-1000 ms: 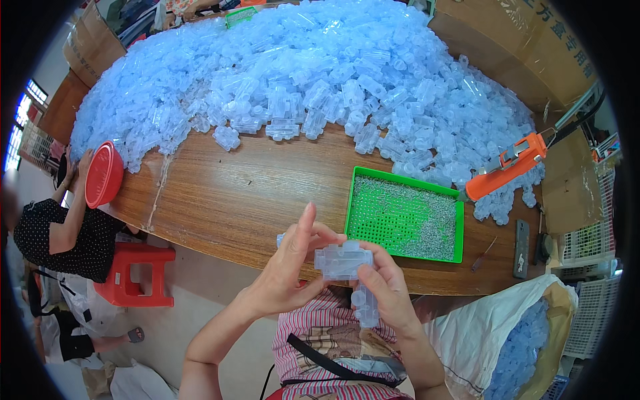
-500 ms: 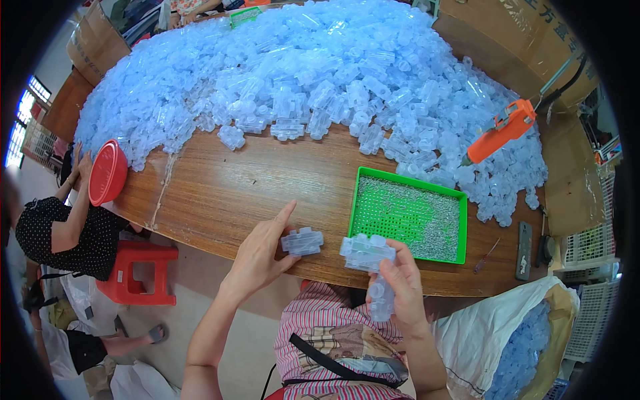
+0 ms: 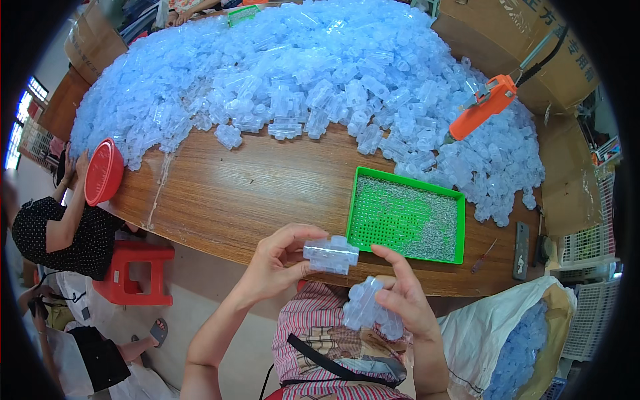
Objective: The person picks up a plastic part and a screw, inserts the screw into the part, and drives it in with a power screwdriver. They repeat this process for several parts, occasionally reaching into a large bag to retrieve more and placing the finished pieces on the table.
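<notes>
My left hand is closed on a clear plastic part, a blocky piece with short rounded stubs, held just above the table's near edge. To its right, my right hand grips clear plastic parts of the same sort in its palm, low over my lap; its index finger points up, off the parts. Beyond my hands lies a green perforated tray holding many small silvery metal pieces, heaped mostly toward its right side.
A large heap of clear plastic parts covers the table's far side. An orange electric screwdriver hangs above it. At right lie a grey phone-like object and a thin screwdriver; below stands an open sack. Another person sits left by a red basin.
My left hand has picked the plastic part up off the table and moved right. My right hand has lowered with its parts and turned them. The hanging screwdriver has swung slightly left.
</notes>
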Demonstrator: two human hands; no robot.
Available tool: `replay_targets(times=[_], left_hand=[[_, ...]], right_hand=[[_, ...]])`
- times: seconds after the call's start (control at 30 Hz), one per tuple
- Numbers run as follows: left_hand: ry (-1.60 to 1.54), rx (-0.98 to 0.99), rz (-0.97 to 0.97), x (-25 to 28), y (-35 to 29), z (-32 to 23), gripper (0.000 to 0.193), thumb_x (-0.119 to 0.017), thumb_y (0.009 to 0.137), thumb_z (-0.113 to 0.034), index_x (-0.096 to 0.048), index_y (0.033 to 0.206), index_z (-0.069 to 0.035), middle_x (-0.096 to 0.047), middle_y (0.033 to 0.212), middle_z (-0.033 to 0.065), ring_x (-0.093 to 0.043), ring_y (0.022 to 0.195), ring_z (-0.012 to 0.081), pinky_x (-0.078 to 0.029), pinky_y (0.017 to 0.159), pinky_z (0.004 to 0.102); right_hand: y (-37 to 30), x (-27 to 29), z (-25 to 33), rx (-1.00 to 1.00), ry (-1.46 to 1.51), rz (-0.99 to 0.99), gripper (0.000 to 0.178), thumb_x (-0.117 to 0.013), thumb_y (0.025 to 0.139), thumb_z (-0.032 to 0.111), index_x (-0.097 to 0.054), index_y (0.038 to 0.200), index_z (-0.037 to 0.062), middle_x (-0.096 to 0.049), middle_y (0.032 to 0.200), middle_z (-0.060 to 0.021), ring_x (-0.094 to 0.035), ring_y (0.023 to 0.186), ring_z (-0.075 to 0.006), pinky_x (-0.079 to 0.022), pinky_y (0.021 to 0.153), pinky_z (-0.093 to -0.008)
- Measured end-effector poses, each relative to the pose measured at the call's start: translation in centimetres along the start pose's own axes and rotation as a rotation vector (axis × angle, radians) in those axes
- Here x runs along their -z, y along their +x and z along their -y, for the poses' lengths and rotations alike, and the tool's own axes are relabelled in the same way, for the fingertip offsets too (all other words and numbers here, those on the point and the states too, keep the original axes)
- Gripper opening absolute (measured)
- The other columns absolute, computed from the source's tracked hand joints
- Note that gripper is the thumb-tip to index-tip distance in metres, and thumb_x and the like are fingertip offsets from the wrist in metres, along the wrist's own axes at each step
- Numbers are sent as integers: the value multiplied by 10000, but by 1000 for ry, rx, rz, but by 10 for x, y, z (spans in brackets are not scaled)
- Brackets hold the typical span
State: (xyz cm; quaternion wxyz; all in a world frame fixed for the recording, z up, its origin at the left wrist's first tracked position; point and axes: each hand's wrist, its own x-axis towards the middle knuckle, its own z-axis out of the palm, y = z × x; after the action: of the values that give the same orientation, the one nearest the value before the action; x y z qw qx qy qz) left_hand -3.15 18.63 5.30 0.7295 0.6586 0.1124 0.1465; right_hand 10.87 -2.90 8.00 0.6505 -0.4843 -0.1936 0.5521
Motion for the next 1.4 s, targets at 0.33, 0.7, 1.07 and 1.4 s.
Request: replay_targets(times=[0.33,0.7,1.07,1.4], left_hand=[[-32,-140,137,-42,21,-5,426,-626,747,124,-551,1146,-5,-502,1184,84,-556,1090,181,-499,925,302],[-620,163,507,-162,40,33,485,-627,818,61,-381,1220,-54,-481,1202,81,-570,1058,173,-505,869,266],[-511,234,786,-254,23,2,590,-523,821,141,-284,1322,-59,-474,1212,135,-528,1114,198,-462,921,307],[-586,-260,983,-262,-7,-136,293,-456,907,-290,-585,1067,-81,-577,925,58,-541,859,173,-481,786,344]], right_hand=[[-24,4,13,-64,130,-7,849,-624,811,182,-109,1476,66,-628,980,-111,-607,869,-130,-455,772,-241],[-102,-1,38,162,-146,-341,815,-605,864,81,-70,1479,73,-440,1271,-111,-544,994,-132,-414,898,-290],[-197,26,35,232,167,-508,492,-644,847,158,-368,1247,81,-524,1148,-74,-559,952,-119,-461,789,-255],[-333,60,85,379,-390,-1806,422,-572,903,270,-415,1256,103,-618,929,-120,-612,808,-173,-500,706,-281]])
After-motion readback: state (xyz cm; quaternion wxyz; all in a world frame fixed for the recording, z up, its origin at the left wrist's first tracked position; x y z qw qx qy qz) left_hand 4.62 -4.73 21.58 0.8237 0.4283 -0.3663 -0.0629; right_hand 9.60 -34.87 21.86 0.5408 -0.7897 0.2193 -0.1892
